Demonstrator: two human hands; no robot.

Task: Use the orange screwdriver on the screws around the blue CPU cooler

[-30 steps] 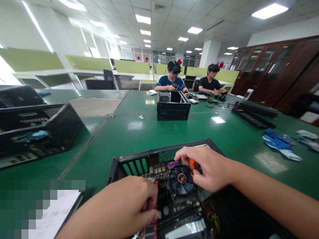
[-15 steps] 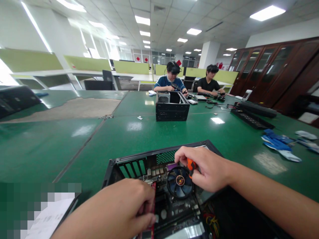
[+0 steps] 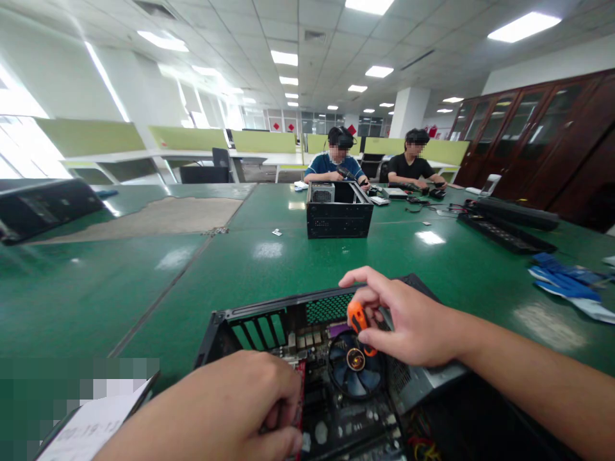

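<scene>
An open black computer case [image 3: 276, 303] lies in front of me with its insides facing up. My left hand [image 3: 245, 400] reaches into it, fingers curled around the edge of a red circuit card [image 3: 302, 378]; most of the card is hidden by the hand. My right hand [image 3: 408, 323] holds a screwdriver with an orange and black handle [image 3: 357, 317] between thumb and fingers, index finger raised off it. The screwdriver's shaft cannot be made out. Below the handle sits a round black cooling fan [image 3: 356, 379] on the motherboard [image 3: 353, 422].
Another black case [image 3: 339, 219] stands further back on the green table [image 3: 230, 269]. Blue-and-white gloves [image 3: 569, 285] and a black panel [image 3: 504, 234] lie at right. Two people [image 3: 336, 160] sit across. Paper [image 3: 91, 422] is at lower left.
My right hand has loosened around the screwdriver, its index finger lifting, and more of the orange handle shows. The left hand stays at the red card. The view has shifted slightly.
</scene>
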